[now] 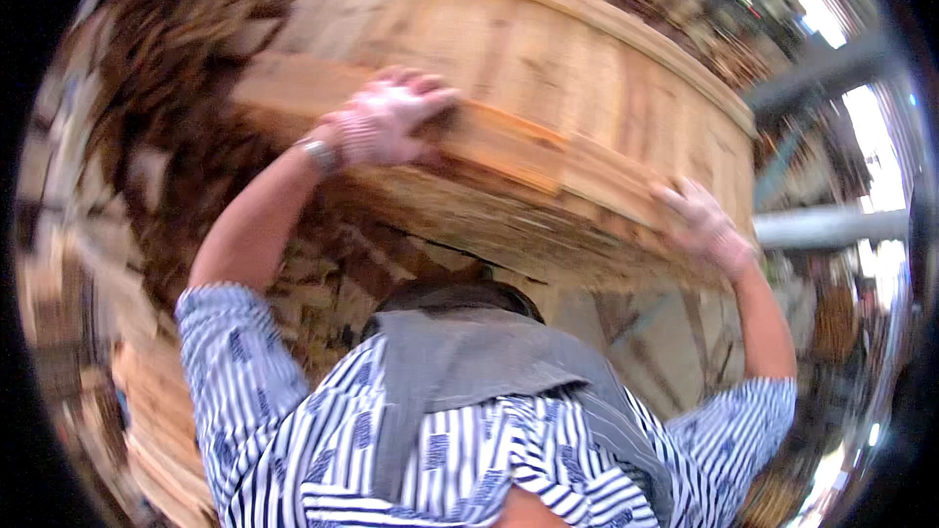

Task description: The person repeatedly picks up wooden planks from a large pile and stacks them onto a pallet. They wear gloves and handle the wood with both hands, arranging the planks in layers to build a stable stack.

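Observation:
A large wooden panel (548, 64) of pale planks laid side by side stretches across the upper middle, tilted down to the right. Along its near edge runs an orange-brown batten (514, 140). My left hand (386, 117), in a pinkish-white knit glove, grips that batten left of the middle, with fingers over the top and thumb apart. Near the right end, my right hand (706, 225), gloved alike, holds the same near edge with its fingers over it. Its thumb is hidden, and motion smears both hands. The panel's rough underside shows below the batten.
Brown shavings or bark-like scraps (176, 68) lie heaped at the left. Stacked timber (161, 430) stands at the lower left. Grey metal beams or pipes (831, 227) run at the right. Below the panel, a pale floor (675, 332) with dark strips shows.

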`<act>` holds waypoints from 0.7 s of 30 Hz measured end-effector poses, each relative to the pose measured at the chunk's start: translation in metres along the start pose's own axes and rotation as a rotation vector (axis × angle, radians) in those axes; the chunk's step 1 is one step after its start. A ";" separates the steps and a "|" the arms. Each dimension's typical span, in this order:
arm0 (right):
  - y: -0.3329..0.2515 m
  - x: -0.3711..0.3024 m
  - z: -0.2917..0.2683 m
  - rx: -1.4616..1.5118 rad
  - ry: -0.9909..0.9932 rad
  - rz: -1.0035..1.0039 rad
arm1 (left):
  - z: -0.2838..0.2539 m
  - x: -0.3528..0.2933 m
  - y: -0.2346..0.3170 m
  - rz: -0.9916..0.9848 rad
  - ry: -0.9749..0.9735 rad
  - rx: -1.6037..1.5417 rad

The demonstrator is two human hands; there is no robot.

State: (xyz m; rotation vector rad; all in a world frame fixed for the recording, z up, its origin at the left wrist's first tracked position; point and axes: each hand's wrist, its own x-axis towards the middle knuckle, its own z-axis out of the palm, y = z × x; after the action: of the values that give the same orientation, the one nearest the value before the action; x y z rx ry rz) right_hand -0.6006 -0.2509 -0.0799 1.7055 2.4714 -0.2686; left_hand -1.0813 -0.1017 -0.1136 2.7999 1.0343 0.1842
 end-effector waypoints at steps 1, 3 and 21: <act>-0.019 0.007 -0.014 0.037 -0.068 0.039 | -0.001 -0.005 -0.001 -0.014 0.008 -0.021; -0.021 0.000 -0.011 0.002 -0.125 0.118 | -0.013 -0.003 0.016 -0.013 -0.057 -0.026; -0.234 0.114 0.106 0.837 -0.234 -0.528 | 0.093 -0.124 0.105 -0.846 1.158 -0.829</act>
State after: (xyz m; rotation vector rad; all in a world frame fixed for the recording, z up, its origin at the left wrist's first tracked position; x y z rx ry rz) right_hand -0.8599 -0.2512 -0.1898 1.0151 2.7399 -1.6293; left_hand -1.0929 -0.2706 -0.1930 1.2092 1.6433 1.6987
